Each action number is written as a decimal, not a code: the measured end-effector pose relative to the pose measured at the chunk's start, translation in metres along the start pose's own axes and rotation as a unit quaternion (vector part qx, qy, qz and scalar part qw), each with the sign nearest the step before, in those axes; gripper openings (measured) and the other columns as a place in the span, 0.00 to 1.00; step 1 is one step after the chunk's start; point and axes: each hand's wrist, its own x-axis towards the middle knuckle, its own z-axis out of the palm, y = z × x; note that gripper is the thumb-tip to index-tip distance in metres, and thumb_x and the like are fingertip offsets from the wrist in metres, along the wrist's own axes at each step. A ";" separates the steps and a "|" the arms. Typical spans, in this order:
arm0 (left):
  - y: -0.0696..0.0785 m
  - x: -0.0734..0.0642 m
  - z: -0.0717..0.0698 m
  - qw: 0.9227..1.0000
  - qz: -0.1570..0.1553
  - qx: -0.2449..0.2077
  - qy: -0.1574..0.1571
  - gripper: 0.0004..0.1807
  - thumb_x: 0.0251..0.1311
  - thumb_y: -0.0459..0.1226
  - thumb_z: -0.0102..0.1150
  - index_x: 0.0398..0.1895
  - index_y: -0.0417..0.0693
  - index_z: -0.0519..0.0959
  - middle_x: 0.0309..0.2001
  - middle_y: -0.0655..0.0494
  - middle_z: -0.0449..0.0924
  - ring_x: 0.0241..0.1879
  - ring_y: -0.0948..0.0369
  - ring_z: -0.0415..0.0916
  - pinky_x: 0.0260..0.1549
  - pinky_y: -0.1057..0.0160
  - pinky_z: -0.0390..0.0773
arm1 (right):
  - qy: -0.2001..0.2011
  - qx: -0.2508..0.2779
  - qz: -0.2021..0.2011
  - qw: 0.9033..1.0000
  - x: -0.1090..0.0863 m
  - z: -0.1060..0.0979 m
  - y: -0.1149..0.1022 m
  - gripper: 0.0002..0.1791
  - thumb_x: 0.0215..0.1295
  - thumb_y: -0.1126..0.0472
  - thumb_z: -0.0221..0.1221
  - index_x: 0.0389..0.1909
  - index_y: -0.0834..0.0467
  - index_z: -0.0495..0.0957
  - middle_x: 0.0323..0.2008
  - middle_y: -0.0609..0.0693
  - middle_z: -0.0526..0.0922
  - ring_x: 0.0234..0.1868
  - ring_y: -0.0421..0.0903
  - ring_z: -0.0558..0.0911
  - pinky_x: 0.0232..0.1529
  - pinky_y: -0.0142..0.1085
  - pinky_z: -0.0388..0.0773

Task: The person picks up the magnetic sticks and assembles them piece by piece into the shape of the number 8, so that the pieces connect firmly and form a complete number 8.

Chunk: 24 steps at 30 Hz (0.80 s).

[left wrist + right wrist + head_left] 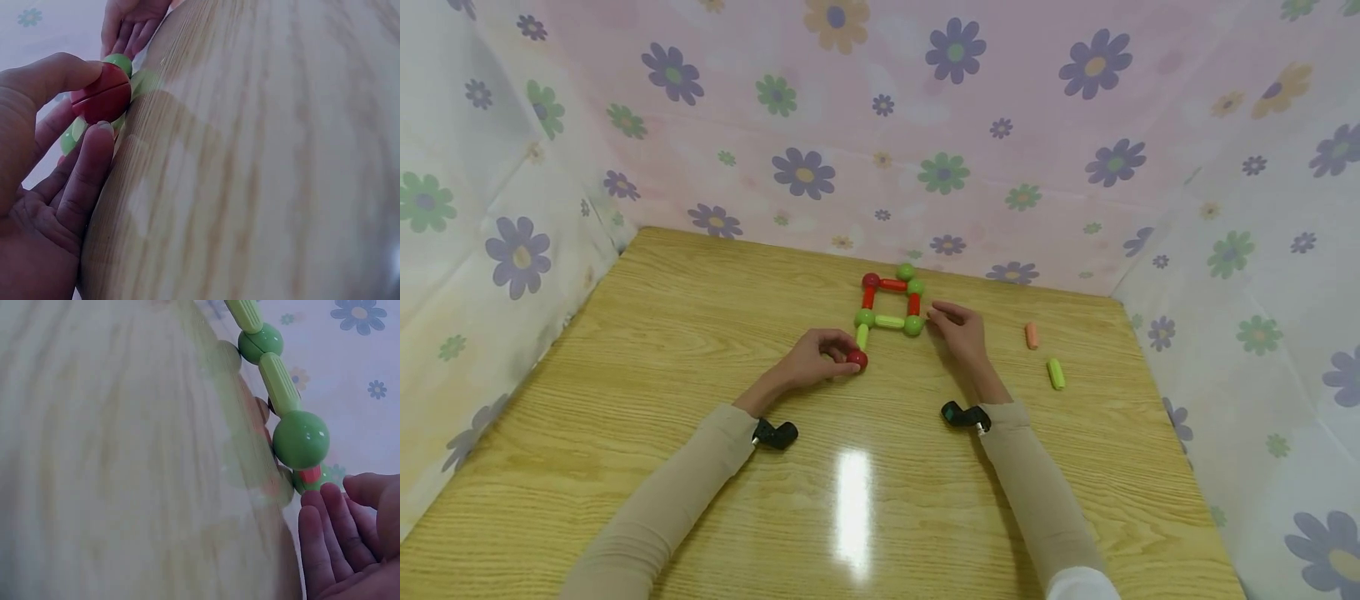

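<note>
My left hand (816,358) pinches a red ball (102,94) between thumb and fingers, low over the table. From that ball a yellow-green rod (862,337) runs back to a green ball (865,317), the near-left corner of a square of rods and balls. The square's near side is a yellow-green rod (890,322); red rods (892,285) form its other sides. A red ball (871,281) marks the far-left corner. My right hand (962,333) holds nothing, its fingers loosely extended beside the near-right green ball (301,440).
Another green ball (906,272) sits behind the square's far-right corner. To the right, an orange rod (1032,336) and a loose yellow-green rod (1056,373) lie on the wooden table (700,292). Flowered cloth (880,125) hangs behind and at both sides.
</note>
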 end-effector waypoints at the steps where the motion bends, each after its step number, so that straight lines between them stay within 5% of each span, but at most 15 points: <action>1: 0.000 0.000 0.000 1.000 0.000 0.000 -0.001 0.18 0.59 0.37 0.73 0.51 0.42 0.82 0.46 0.49 0.83 0.37 0.59 0.77 0.31 0.65 0.77 | 0.001 0.004 -0.007 1.000 -0.002 -0.004 0.000 0.18 0.73 0.64 0.61 0.59 0.69 0.80 0.50 0.65 0.85 0.41 0.40 0.87 0.47 0.33 0.84; 8: 0.000 0.000 0.001 1.000 -0.003 -0.001 -0.003 0.18 0.60 0.37 0.73 0.52 0.43 0.82 0.46 0.49 0.83 0.37 0.57 0.77 0.30 0.64 0.79 | 0.004 0.005 -0.052 0.999 -0.014 -0.039 -0.001 0.22 0.73 0.61 0.62 0.59 0.73 0.77 0.41 0.51 0.88 0.42 0.47 0.86 0.41 0.32 0.84; 14: 0.000 0.000 0.001 1.000 -0.001 -0.002 -0.003 0.17 0.61 0.37 0.72 0.52 0.43 0.82 0.47 0.49 0.83 0.37 0.57 0.77 0.30 0.64 0.79 | 0.010 0.024 -0.083 0.996 -0.020 -0.077 -0.003 0.14 0.72 0.62 0.63 0.53 0.65 0.83 0.37 0.44 0.87 0.39 0.47 0.86 0.39 0.31 0.84; 24: 0.000 0.000 0.002 1.000 0.002 0.003 0.001 0.18 0.62 0.36 0.71 0.54 0.42 0.82 0.47 0.48 0.83 0.37 0.57 0.77 0.30 0.64 0.79 | -0.013 -0.038 -0.037 0.999 -0.028 -0.147 -0.008 0.15 0.74 0.62 0.60 0.57 0.64 0.81 0.40 0.43 0.89 0.39 0.42 0.86 0.38 0.31 0.84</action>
